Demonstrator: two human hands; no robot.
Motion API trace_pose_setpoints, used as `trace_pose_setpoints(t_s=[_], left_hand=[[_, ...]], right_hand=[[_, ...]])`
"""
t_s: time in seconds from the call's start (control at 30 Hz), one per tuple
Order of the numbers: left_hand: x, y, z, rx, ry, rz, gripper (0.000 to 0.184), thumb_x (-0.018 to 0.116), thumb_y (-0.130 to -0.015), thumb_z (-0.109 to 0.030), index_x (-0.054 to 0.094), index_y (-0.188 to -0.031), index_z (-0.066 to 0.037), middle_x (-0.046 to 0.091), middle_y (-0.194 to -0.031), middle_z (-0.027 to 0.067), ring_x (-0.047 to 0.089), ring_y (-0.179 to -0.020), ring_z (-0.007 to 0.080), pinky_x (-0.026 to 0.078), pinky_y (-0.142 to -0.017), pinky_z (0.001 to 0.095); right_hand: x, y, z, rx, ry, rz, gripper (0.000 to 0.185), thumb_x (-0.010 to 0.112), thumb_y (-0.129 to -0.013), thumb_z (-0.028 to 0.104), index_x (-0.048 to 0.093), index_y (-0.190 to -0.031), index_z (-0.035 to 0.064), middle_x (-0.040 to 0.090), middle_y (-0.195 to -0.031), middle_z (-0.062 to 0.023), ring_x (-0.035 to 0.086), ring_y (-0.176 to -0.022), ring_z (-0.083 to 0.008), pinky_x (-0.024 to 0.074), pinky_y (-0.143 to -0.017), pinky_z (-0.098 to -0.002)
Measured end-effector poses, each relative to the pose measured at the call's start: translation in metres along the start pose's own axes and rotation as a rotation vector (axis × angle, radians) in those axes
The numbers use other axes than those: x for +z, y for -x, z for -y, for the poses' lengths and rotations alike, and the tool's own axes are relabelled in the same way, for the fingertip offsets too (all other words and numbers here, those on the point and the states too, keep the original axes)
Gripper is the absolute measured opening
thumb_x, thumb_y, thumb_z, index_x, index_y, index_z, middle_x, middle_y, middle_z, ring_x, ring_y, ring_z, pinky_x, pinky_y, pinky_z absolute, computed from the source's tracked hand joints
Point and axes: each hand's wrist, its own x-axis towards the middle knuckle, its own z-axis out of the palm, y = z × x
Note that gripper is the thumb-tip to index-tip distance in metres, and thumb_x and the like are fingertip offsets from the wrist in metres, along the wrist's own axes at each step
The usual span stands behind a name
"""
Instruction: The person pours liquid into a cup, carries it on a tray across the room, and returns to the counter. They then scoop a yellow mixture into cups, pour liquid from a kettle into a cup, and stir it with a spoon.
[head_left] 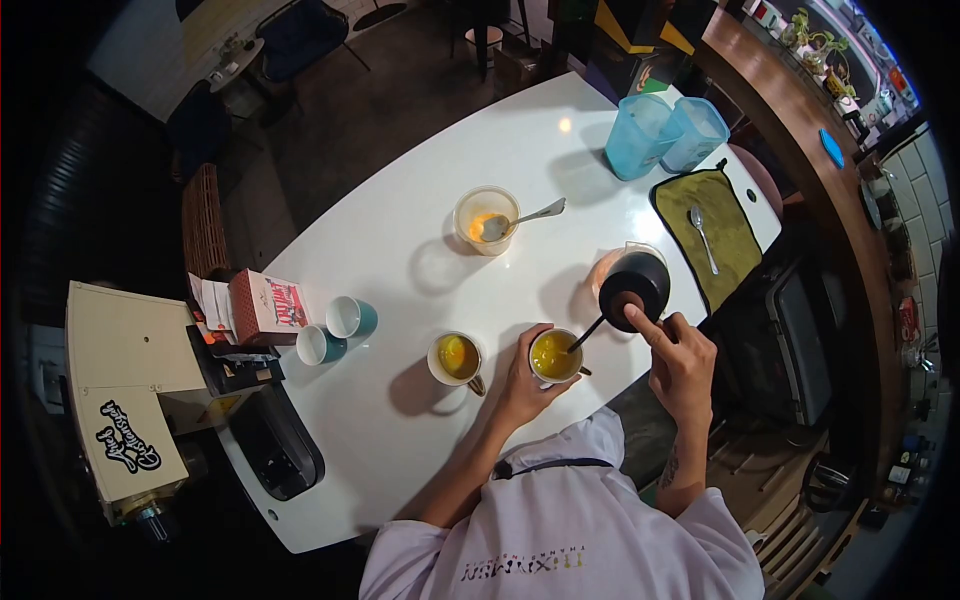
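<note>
My left hand (528,385) is wrapped round a mug (566,381) holding yellow-green liquid. Gripped in my right hand (684,362) is a black gooseneck kettle (640,283), its thin spout tip over the mug's mouth. Whether water is flowing is too fine to make out. A second mug (455,360), with orange-yellow contents, stands just left of my left hand. Farther up the table, a plastic tub (487,220) contains orange stuff and a metal spoon (536,214) leaning on its rim. Partly hidden behind the kettle is a clear jug (606,268).
Two small teal cups (350,317) stand left beside a pink-and-brown box (268,305). Two blue pitchers (640,135) are at the far right, near a green cloth (715,225) bearing a spoon (704,240). A cream machine (125,400) adjoins the white table's (370,240) left end.
</note>
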Motion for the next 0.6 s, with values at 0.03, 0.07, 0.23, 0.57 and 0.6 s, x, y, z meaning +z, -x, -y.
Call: trace_pose_setpoints(t_s=[0.03,0.07,0.23,0.57,0.6], left_hand=[[-0.0002,0.0006,0.0003,-0.004,0.002,0.002,0.087,0.089,-0.074,-0.012,0.035,-0.142,-0.006,0.056,-0.126,0.0151,0.059,-0.117,0.0264,0.048,-0.099,0.0385],[-0.0003,0.001,0.0008,-0.005,0.002,0.001,0.087,0.089,-0.074,-0.012,0.035,-0.142,-0.006,0.056,-0.126,0.0151,0.059,-0.117,0.0264,0.048,-0.099,0.0385],[0.0002,0.0019,0.0046,0.018,0.008,-0.001,0.086,0.088,-0.075,-0.014,0.035,-0.142,-0.006,0.053,-0.129,0.0147,0.057,-0.12,0.0254,0.048,-0.1,0.0372],[-0.0016,0.0009,0.0023,0.003,-0.012,0.008,0.086,0.088,-0.075,-0.014,0.035,-0.142,-0.004,0.052,-0.131,0.0149,0.055,-0.122,0.0259,0.046,-0.103,0.038],[-0.0014,0.0008,0.0032,0.007,-0.006,0.008,0.086,0.088,-0.075,-0.014,0.035,-0.142,-0.004,0.051,-0.131,0.015,0.055,-0.122,0.0261,0.046,-0.102,0.0381]], right_hand=[[0.0003,0.0005,0.001,-0.013,-0.017,0.021,0.081,0.066,-0.066,-0.01,0.065,-0.134,0.0348,0.054,-0.073,-0.0065,0.055,-0.059,-0.022,0.0459,-0.054,-0.0359],[0.0014,0.0012,0.0019,-0.014,-0.019,0.023,0.081,0.066,-0.066,-0.01,0.065,-0.134,0.0348,0.054,-0.073,-0.0065,0.055,-0.059,-0.022,0.0459,-0.054,-0.0359],[0.0069,0.0,0.006,-0.028,0.004,-0.018,0.078,0.066,-0.068,-0.01,0.066,-0.133,0.0341,0.054,-0.072,-0.0064,0.054,-0.058,-0.0215,0.0457,-0.054,-0.0361],[0.0019,0.0002,0.0016,-0.046,-0.003,0.032,0.079,0.067,-0.069,-0.01,0.066,-0.132,0.0365,0.053,-0.072,-0.0059,0.054,-0.058,-0.0211,0.0446,-0.054,-0.0362],[0.0029,0.0008,0.0022,-0.047,-0.004,0.033,0.079,0.067,-0.069,-0.01,0.066,-0.132,0.0365,0.053,-0.072,-0.0059,0.054,-0.058,-0.0211,0.0446,-0.054,-0.0362]])
